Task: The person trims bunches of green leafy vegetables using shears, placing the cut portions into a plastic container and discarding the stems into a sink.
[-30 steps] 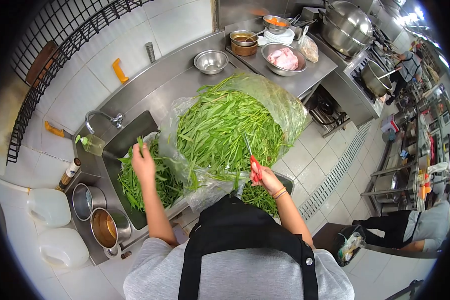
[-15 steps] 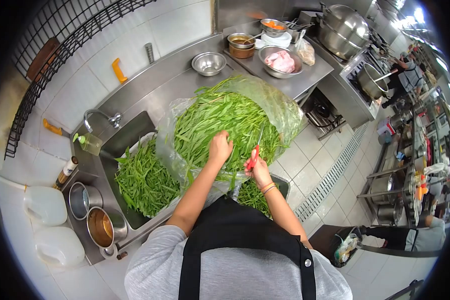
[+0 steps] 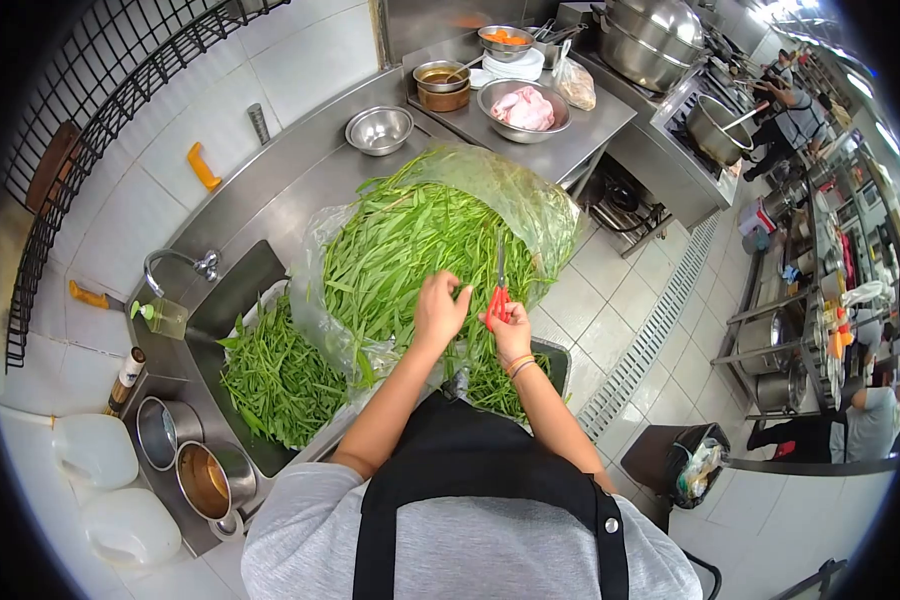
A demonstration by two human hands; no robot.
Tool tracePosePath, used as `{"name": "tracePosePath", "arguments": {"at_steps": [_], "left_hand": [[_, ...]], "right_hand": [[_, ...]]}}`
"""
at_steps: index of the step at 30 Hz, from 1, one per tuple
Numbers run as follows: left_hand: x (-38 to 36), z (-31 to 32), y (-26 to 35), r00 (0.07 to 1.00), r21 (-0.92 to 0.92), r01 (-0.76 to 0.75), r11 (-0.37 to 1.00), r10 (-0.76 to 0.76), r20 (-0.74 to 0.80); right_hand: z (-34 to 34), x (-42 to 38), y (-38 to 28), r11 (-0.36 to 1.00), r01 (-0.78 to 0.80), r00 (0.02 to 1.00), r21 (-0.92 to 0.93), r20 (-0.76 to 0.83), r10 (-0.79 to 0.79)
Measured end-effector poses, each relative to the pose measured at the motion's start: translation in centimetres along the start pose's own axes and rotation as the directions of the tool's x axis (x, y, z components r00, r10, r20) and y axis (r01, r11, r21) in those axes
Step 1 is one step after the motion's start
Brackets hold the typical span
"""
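Observation:
Long leafy green stalks [image 3: 400, 250] fill a large clear plastic bag [image 3: 545, 205] in front of me. My left hand [image 3: 440, 315] is just over the near side of the stalks, thumb apart from the fingers, with nothing visible in it. Close beside it, my right hand [image 3: 511, 332] is closed around the red handles of a pair of scissors [image 3: 499, 297], whose blades point away over the greens. More cut greens [image 3: 280, 375] lie in the sink basin on the left. Another lot of greens [image 3: 495, 385] sits under my right wrist, partly hidden by my arm.
A metal bowl [image 3: 380, 130] stands behind the bag, and a bowl of raw meat [image 3: 523, 110] on the counter to its right. At left are a tap [image 3: 206, 264], pots [image 3: 215, 480] and white jugs [image 3: 95, 450]. Other people [image 3: 795, 115] stand farther off at right.
My left hand has lifted slightly off the stalks and its thumb has spread. The scissors have turned to point more straight ahead. The whole view has shifted a little.

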State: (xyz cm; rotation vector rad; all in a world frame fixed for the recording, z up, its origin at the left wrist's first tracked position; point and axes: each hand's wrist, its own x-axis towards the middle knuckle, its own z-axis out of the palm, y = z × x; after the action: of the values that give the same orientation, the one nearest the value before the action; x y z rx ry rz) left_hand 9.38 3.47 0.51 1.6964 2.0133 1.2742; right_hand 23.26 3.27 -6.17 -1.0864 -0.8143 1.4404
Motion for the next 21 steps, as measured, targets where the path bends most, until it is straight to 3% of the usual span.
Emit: {"name": "tracePosePath", "arguments": {"at_steps": [1, 3, 6, 7, 10, 12, 14, 16, 18, 21], "left_hand": [[0.7, 0.4, 0.1, 1.000, 0.005, 0.004, 1.000, -0.004, -0.002], [2.2, 1.5, 0.6, 0.924, -0.007, 0.282, 0.959, -0.270, 0.270], [3.0, 4.6, -2.1, 0.882, -0.029, 0.335, 0.942, -0.302, 0.363], [3.4, 4.7, -2.5, 0.805, -0.105, 0.446, 0.889, -0.347, 0.482], [4.4, 3.8, -3.4, 0.627, -0.299, 0.734, 0.610, -0.441, 0.642], [4.6, 2.5, -3.0, 0.656, -0.340, 0.723, 0.602, -0.440, 0.613], [4.8, 1.3, -3.0, 0.713, -0.381, 0.654, 0.654, -0.364, 0.599], [4.9, 1.2, -3.7, 0.669, -0.330, 0.673, 0.662, -0.354, 0.654], [4.7, 1.4, -4.3, 0.617, -0.425, 0.753, 0.502, -0.315, 0.721], [4.3, 1.9, -4.4, 0.680, -0.410, 0.713, 0.568, -0.421, 0.600]], "right_hand": [[0.1, -0.2, -0.5, 0.998, -0.035, 0.999, -0.052, -0.012, 0.034], [0.3, -0.4, -1.0, 0.999, -0.029, 0.999, -0.031, 0.020, 0.030], [-0.2, -0.5, -1.3, 1.000, -0.021, 0.998, -0.013, 0.065, 0.021], [-0.6, -0.8, -1.3, 1.000, -0.025, 0.996, -0.016, 0.086, 0.026], [-1.8, -2.1, -2.1, 0.998, 0.031, 0.997, 0.053, 0.064, -0.034], [-3.6, -3.4, -2.7, 0.999, 0.044, 0.996, 0.028, 0.078, -0.046], [-6.1, -4.6, -1.7, 0.970, 0.161, 0.982, -0.181, 0.124, -0.140], [-7.5, -6.1, -1.7, 0.975, 0.137, 0.987, -0.174, 0.110, -0.119], [-8.7, -7.5, -1.6, 0.980, 0.113, 0.991, -0.165, 0.094, -0.099], [-9.7, -8.4, -1.1, 0.982, 0.125, 0.987, -0.144, 0.115, -0.108]]}}
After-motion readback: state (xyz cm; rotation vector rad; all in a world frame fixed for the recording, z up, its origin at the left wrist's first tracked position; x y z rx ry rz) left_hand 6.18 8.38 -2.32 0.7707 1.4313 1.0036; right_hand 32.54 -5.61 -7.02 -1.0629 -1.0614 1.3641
